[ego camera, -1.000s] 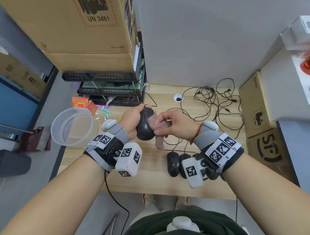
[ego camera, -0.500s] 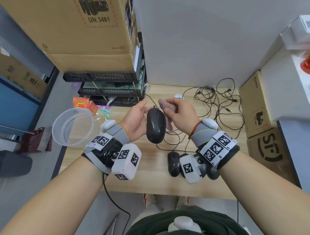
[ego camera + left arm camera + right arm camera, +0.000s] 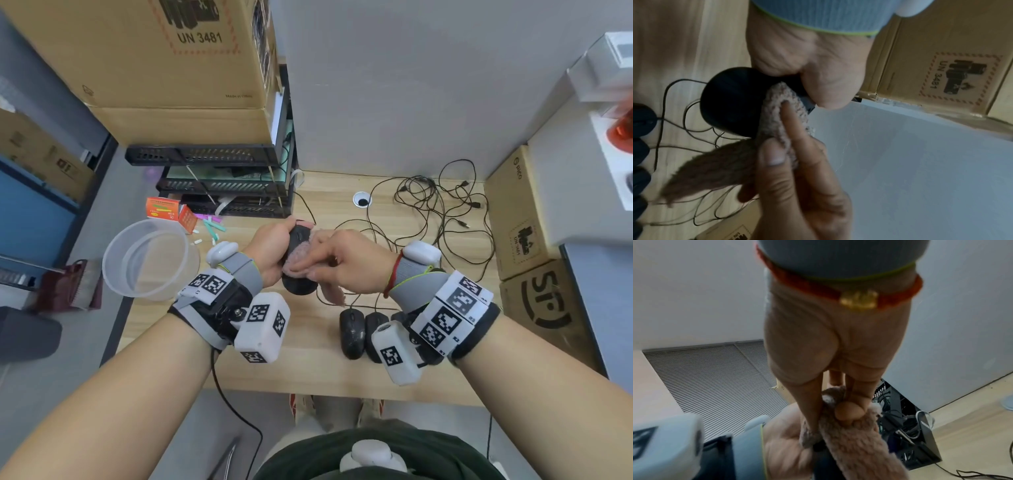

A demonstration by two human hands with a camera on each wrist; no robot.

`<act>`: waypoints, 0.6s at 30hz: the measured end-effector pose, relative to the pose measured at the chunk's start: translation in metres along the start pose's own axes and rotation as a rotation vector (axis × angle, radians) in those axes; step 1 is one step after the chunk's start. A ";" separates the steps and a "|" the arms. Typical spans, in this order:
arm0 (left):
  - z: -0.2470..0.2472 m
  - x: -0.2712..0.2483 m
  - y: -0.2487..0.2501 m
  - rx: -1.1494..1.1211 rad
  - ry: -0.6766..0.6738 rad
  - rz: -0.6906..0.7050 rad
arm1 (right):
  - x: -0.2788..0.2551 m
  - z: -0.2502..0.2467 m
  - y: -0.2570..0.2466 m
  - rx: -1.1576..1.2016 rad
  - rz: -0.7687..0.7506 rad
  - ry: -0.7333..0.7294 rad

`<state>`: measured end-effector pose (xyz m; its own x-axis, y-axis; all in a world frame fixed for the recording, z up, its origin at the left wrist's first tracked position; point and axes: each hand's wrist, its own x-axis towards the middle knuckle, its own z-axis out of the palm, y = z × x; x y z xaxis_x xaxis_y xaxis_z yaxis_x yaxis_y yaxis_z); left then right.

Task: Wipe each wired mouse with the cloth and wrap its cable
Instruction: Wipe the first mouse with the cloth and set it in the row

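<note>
The left hand (image 3: 270,251) grips a black wired mouse (image 3: 298,284), fingers curled round its body, and holds it raised above the middle of the wooden tabletop (image 3: 308,359). In the left wrist view the mouse (image 3: 729,100) shows its rounded rear end below the palm of the left hand (image 3: 807,65).

The right hand (image 3: 346,265) holds a pinkish-brown fleecy cloth (image 3: 301,263) against the upper surface of the mouse. Its fingers (image 3: 795,134) lie extended along the cloth (image 3: 781,116), pressing it onto the mouse, while the thumb pinches the fabric from the other side. A loose end of the cloth hangs below the hand toward the tabletop. In the right wrist view the cloth (image 3: 859,443) is folded over the mouse between the right hand (image 3: 830,345) and the left hand (image 3: 785,451); this view is blurred.

Near the front edge of the tabletop, to the right of centre, further black wired mice (image 3: 352,332) lie side by side, partly hidden behind the right wrist. Their cables (image 3: 431,212) run in a loose tangle toward the rear right corner of the tabletop.

At the left edge of the tabletop a clear plastic basin (image 3: 150,260) overhangs the side. Behind it, at the rear left corner, stands a black wire rack (image 3: 212,185) carrying cardboard boxes (image 3: 164,58). More cardboard boxes (image 3: 520,226) stand along the right edge.
</note>
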<state>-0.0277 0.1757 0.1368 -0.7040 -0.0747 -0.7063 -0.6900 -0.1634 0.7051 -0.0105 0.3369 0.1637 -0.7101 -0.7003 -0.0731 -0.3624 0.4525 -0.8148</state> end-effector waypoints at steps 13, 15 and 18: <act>0.002 -0.007 -0.001 0.165 -0.129 0.067 | -0.003 -0.016 0.019 0.246 0.191 0.049; -0.002 -0.011 0.004 0.199 -0.144 0.088 | 0.000 -0.021 0.031 0.466 0.325 0.276; -0.007 -0.017 0.008 0.356 -0.203 0.142 | 0.004 -0.027 0.040 0.812 0.398 0.520</act>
<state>-0.0204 0.1689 0.1542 -0.7907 0.1287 -0.5986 -0.5735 0.1867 0.7977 -0.0438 0.3670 0.1464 -0.9313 -0.1709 -0.3215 0.3332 -0.0436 -0.9419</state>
